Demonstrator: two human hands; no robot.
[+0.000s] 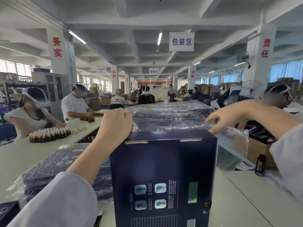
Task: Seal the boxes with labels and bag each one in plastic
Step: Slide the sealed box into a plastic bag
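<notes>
The dark blue box [164,169] stands upright near the front edge of the worktop [246,202], directly before the person. This position leaves its top free to receive the plastic bag [234,145].

The left hand [115,122] is at the box's upper left corner, its fingers curled tight into a fist around the film. The right hand [229,117] is at the upper right corner and pinches the film between thumb and fingers. I judge that the two hands hold the bag's mouth wide so that it can slide over the box.

Bagged boxes [65,161] lie toward the left edge, and a wrapped stack [172,115] stands behind. Probably these are finished pieces, put away from the working place.
</notes>
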